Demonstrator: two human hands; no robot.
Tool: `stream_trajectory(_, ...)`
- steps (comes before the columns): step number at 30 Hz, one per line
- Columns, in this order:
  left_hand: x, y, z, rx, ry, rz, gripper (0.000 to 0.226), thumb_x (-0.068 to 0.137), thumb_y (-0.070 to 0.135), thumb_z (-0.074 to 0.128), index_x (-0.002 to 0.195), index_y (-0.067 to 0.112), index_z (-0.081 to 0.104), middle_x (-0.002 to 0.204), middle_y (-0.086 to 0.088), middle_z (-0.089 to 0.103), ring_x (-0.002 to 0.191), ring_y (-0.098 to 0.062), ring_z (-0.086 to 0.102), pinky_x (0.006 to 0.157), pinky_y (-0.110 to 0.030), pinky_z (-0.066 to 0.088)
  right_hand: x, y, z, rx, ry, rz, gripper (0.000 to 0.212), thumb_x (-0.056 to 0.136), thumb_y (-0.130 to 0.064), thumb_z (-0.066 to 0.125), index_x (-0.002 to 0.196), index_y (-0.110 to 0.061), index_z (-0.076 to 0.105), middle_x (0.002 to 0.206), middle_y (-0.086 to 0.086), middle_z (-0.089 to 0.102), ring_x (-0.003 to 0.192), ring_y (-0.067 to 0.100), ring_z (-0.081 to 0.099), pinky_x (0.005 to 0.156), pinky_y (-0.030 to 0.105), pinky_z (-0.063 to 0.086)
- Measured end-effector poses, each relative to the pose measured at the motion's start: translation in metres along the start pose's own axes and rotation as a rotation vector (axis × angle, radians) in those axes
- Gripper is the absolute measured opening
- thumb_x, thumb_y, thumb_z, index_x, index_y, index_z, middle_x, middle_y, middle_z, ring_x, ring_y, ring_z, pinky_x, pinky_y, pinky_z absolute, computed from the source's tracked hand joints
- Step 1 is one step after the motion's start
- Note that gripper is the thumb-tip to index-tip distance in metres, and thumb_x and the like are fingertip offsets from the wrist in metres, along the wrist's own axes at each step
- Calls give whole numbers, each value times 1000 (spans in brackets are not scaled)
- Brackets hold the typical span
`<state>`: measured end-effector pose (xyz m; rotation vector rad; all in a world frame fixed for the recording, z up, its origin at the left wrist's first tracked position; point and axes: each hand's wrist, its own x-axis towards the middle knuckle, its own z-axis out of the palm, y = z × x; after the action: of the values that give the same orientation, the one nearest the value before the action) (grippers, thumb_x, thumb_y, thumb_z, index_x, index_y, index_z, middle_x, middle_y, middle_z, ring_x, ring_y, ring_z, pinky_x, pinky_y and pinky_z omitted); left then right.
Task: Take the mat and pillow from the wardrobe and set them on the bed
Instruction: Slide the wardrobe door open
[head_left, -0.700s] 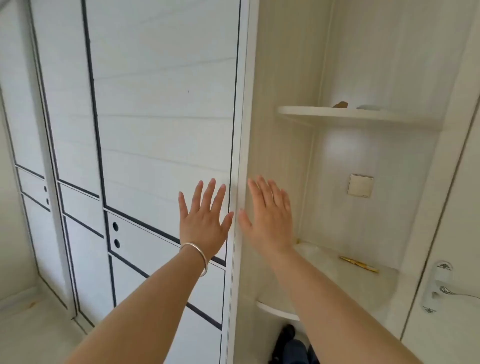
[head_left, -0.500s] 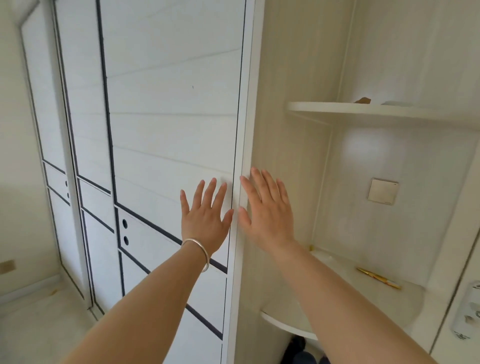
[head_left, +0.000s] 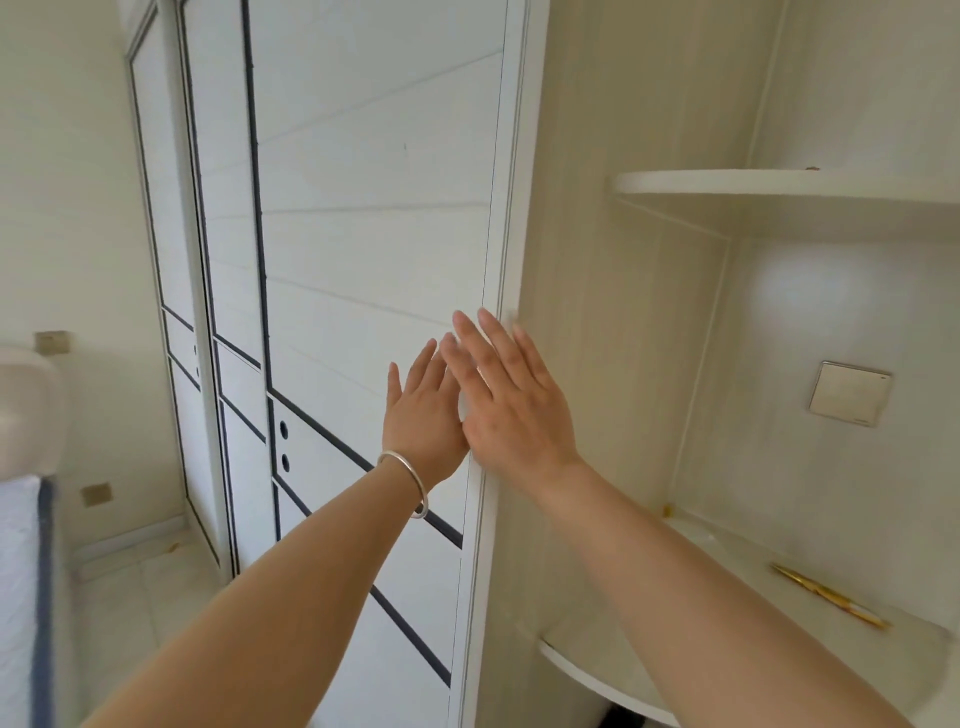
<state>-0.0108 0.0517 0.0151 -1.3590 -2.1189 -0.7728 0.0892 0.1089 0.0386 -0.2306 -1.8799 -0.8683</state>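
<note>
The white wardrobe door (head_left: 374, 218) with black trim lines fills the middle of the view and is closed. My left hand (head_left: 423, 423), with a silver bangle on the wrist, lies flat and open against the door near its right edge. My right hand (head_left: 511, 402) is open too, fingers spread, and overlaps the left hand's fingers at the door's right edge. A corner of the bed (head_left: 23, 571) with a white cover and dark piping shows at the far left. Mat and pillow are not in view.
Right of the wardrobe are curved open shelves: an upper shelf (head_left: 727, 182) and a lower shelf (head_left: 597, 670) holding a gold pen (head_left: 826, 595). A wall switch plate (head_left: 849, 394) sits between them. Two more wardrobe doors (head_left: 171, 208) stand to the left, above pale floor tiles (head_left: 145, 587).
My view has swung left, bringing the bed corner in. My right hand has slid left from the wardrobe's side panel onto the door edge, now overlapping my left hand.
</note>
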Motion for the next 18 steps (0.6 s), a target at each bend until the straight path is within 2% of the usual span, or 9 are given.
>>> stream_trajectory(3, 0, 1, -2, 119, -2, -4, 66, 96, 34, 34, 150, 27, -4, 161, 4, -1, 147, -16, -9, 120, -47, -1, 1, -11, 2, 53, 4, -36, 53, 96, -11, 14, 132, -10, 53, 145, 9, 46, 137, 24, 26, 117, 38, 8)
stream_trajectory(5, 0, -2, -1, 167, -2, -16, 66, 97, 34, 33, 149, 27, -7, 161, 4, -2, 147, -16, -10, 120, -48, -1, 6, -17, 7, 58, -9, -36, 53, 99, -13, 13, 126, -10, 58, 143, 8, 49, 138, 25, 31, 117, 36, 7)
stream_trajectory(7, 0, -6, 2, 200, -9, -55, 66, 97, 36, 32, 149, 26, -8, 161, 4, -3, 147, -17, -9, 120, -49, 0, 9, -31, 14, 66, -132, 57, 47, 101, -21, 20, 123, -10, 60, 142, 5, 51, 137, 22, 35, 119, 33, 3)
stream_trajectory(9, 2, -9, 2, 167, -36, -100, 64, 98, 36, 31, 149, 27, -8, 161, 5, -4, 147, -18, -9, 120, -49, 2, 21, -57, 33, 121, -361, 204, 48, 95, -33, 26, 131, -13, 51, 145, 1, 45, 141, 17, 27, 120, 30, 2)
stream_trajectory(10, 4, -12, 2, 140, -49, -118, 63, 99, 34, 30, 149, 28, -7, 161, 5, -4, 148, -18, -8, 120, -48, 2, 27, -68, 40, 151, -481, 291, 55, 94, -36, 21, 136, -11, 46, 149, 5, 40, 143, 18, 23, 120, 33, 5)
stream_trajectory(12, 9, -22, 5, 106, -42, -147, 61, 99, 33, 30, 149, 28, -4, 161, 6, -1, 148, -18, -5, 120, -49, 4, 34, -79, 47, 127, -624, 467, 65, 97, -40, 12, 145, 4, 16, 157, 21, 9, 147, 32, -2, 119, 49, -3)
stream_trajectory(13, 13, -30, 8, 87, -33, -164, 61, 99, 34, 32, 150, 29, -2, 161, 7, 1, 148, -18, -4, 119, -50, 6, 38, -81, 51, 155, -575, 512, 64, 100, -39, 18, 146, 3, 3, 157, 20, -8, 145, 33, -13, 118, 49, -7)
stream_trajectory(15, 22, -47, 15, 51, -50, -211, 64, 98, 38, 36, 150, 30, -2, 161, 6, 2, 148, -19, -6, 119, -51, 7, 42, -74, 52, 465, -514, 461, 61, 100, -16, 32, 149, -8, -4, 158, 11, -16, 147, 25, -9, 121, 37, 4)
stream_trajectory(18, 34, -74, 20, 89, -74, -234, 70, 97, 43, 39, 150, 29, -4, 161, 4, -3, 147, -20, -9, 118, -51, 5, 53, -74, 46, 714, -84, 585, 72, 85, 4, 55, 145, 7, 15, 154, 28, 14, 142, 32, 17, 117, 15, 2)
